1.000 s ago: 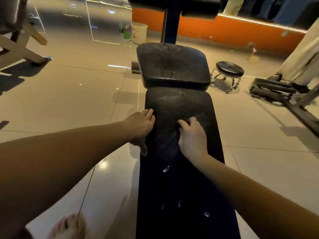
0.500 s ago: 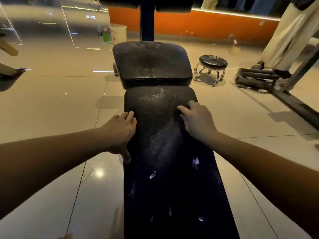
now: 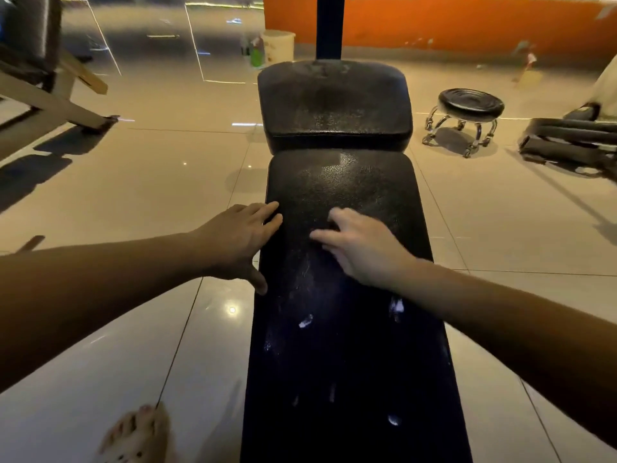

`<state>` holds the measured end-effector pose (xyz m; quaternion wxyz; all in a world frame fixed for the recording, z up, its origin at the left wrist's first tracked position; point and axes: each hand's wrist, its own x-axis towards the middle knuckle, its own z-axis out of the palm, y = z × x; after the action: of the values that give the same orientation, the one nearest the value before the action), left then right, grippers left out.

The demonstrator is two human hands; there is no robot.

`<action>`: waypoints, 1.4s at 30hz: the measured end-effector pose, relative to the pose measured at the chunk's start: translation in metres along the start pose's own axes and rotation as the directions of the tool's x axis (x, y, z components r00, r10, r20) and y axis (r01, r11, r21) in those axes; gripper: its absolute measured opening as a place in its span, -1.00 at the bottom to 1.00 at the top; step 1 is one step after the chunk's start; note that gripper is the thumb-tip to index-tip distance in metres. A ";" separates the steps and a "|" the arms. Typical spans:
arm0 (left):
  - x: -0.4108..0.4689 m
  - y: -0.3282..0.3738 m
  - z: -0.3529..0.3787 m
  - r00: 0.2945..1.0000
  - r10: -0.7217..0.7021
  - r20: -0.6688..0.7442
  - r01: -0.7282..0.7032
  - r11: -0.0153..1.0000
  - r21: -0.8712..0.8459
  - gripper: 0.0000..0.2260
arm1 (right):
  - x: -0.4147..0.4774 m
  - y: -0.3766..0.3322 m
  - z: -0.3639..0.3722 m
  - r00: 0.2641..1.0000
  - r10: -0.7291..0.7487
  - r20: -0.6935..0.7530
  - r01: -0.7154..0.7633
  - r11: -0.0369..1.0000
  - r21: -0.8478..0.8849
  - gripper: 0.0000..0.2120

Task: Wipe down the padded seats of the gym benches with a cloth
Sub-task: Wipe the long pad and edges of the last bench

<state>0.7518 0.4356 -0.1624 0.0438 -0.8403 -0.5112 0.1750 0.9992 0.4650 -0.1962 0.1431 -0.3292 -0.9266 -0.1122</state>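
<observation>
A black gym bench stands lengthwise in front of me, with a long back pad (image 3: 350, 362) and a shorter seat pad (image 3: 334, 105) beyond it. Pale smears and droplets mark the near half of the long pad. My left hand (image 3: 233, 242) rests on that pad's left edge, fingers straight on top and thumb down the side. My right hand (image 3: 364, 248) lies domed on the middle of the same pad. A small dark bunch, apparently the cloth (image 3: 323, 225), shows between its thumb and forefinger; the rest is hidden under the palm.
A dark post (image 3: 329, 28) rises behind the seat pad. A low round stool (image 3: 470, 103) and black equipment (image 3: 567, 135) stand on the right. A white bucket (image 3: 278, 43) and green bottle (image 3: 256, 56) are at the back, a wooden frame (image 3: 50, 101) at left. My bare foot (image 3: 140, 436) is beside the bench.
My right hand slid to the pad's right side, then back left to the middle. My left hand kept its place on the left edge. The view shifted with my head.
</observation>
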 end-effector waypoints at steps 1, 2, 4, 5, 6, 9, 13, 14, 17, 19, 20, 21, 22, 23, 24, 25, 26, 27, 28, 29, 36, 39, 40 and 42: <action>-0.005 0.003 0.000 1.000 0.003 -0.012 -0.003 1.000 0.002 0.15 | 0.008 0.021 -0.002 0.985 0.164 -0.047 -0.165 0.986 -0.020 -0.68; -0.009 0.006 0.002 1.000 0.004 -0.023 -0.004 1.000 0.003 0.09 | 0.013 0.031 -0.002 0.954 0.294 -0.060 -0.296 0.955 -0.019 -0.68; -0.021 0.011 0.007 1.000 -0.002 -0.023 0.001 1.000 -0.006 -0.02 | 0.012 0.018 0.006 0.921 0.378 -0.094 -0.380 0.925 -0.005 -0.66; -0.026 0.013 0.010 1.000 0.001 -0.010 -0.001 1.000 -0.023 -0.05 | 0.005 -0.002 0.010 0.941 0.328 -0.081 -0.327 0.945 0.018 -0.65; -0.031 0.014 0.012 1.000 0.007 0.008 -0.007 0.999 -0.041 -0.03 | -0.006 -0.027 0.012 0.970 0.236 -0.050 -0.232 0.970 0.076 -0.65; -0.041 0.015 0.018 0.998 0.017 0.066 -0.013 0.998 -0.063 0.07 | -0.049 -0.094 0.012 0.969 -0.225 0.106 0.183 0.934 0.307 -0.60; -0.043 0.021 0.020 0.999 -0.004 0.049 0.008 0.998 -0.068 0.08 | -0.053 -0.084 0.012 0.866 -0.469 0.172 0.424 0.873 0.241 -0.57; -0.042 0.023 0.019 0.999 -0.008 0.041 0.010 0.998 -0.069 0.08 | -0.040 -0.066 0.010 0.925 -0.359 0.128 0.332 0.924 0.191 -0.60; -0.042 0.028 0.017 0.999 -0.022 0.040 0.025 0.997 -0.068 0.08 | -0.006 0.009 -0.001 0.991 0.128 -0.036 -0.127 0.991 0.034 -0.68; -0.042 0.029 0.018 0.999 -0.033 0.038 0.035 0.997 -0.074 0.07 | -0.003 0.030 -0.004 0.936 0.341 -0.091 -0.341 0.940 0.016 -0.68; -0.041 0.029 0.019 0.999 -0.035 0.037 0.038 0.996 -0.078 0.07 | -0.007 0.023 -0.002 0.930 0.349 -0.115 -0.351 0.937 0.006 -0.68; -0.041 0.029 0.020 0.999 -0.036 0.033 0.038 0.996 -0.077 0.08 | -0.016 0.006 0.001 0.947 0.299 -0.113 -0.299 0.954 0.021 -0.68; -0.040 0.028 0.021 0.999 -0.038 0.022 0.039 0.997 -0.067 0.08 | -0.029 -0.018 0.004 0.976 0.201 -0.086 -0.194 0.977 0.087 -0.67; -0.040 0.028 0.022 0.999 -0.040 0.010 0.040 0.998 -0.053 0.08 | -0.045 -0.044 0.009 0.998 0.054 -0.033 -0.048 0.985 0.166 -0.67; -0.040 0.027 0.023 0.999 -0.040 0.002 0.040 0.998 -0.042 0.08 | -0.063 -0.070 0.011 0.988 -0.149 0.045 0.133 0.959 0.251 -0.67; -0.039 0.027 0.024 0.999 -0.039 -0.002 0.039 0.999 -0.035 0.08 | -0.079 -0.090 0.011 0.934 -0.332 0.128 0.283 0.911 0.301 -0.66; -0.038 0.027 0.024 0.999 -0.040 -0.002 0.040 0.999 -0.031 0.08 | -0.087 -0.100 0.010 0.868 -0.461 0.184 0.393 0.865 0.311 -0.64; -0.038 0.028 0.023 0.999 -0.041 -0.001 0.041 0.999 -0.029 0.08 | -0.087 -0.098 0.007 0.838 -0.503 0.213 0.438 0.851 0.288 -0.63; -0.037 0.029 0.022 0.999 -0.042 -0.002 0.042 0.999 -0.023 0.08 | -0.079 -0.087 0.006 0.868 -0.457 0.194 0.409 0.880 0.241 -0.63; -0.036 0.030 0.021 0.999 -0.043 -0.002 0.043 0.999 -0.011 0.08 | -0.064 -0.070 0.004 0.928 -0.331 0.172 0.299 0.935 0.190 -0.65; -0.039 0.036 0.012 0.998 -0.055 0.040 0.055 0.998 0.002 0.08 | -0.034 -0.035 -0.005 0.982 0.168 0.088 -0.175 0.982 0.077 -0.74; -0.040 0.038 0.009 0.997 -0.062 0.047 0.061 0.998 0.022 0.07 | -0.087 -0.111 -0.002 0.930 -0.265 0.255 0.179 0.932 0.315 -0.66; -0.040 0.038 0.008 0.997 -0.064 0.052 0.063 0.998 0.019 0.07 | -0.096 -0.116 -0.001 0.893 -0.357 0.274 0.259 0.905 0.337 -0.63; -0.040 0.038 0.007 0.996 -0.069 0.056 0.069 0.998 0.011 0.07 | -0.088 -0.095 -0.001 0.905 -0.358 0.230 0.294 0.917 0.270 -0.61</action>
<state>0.7646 0.3821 -0.1690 0.0395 -0.8167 -0.5401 0.1993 1.0040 0.3417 -0.2357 0.0291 -0.1622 -0.9861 0.0194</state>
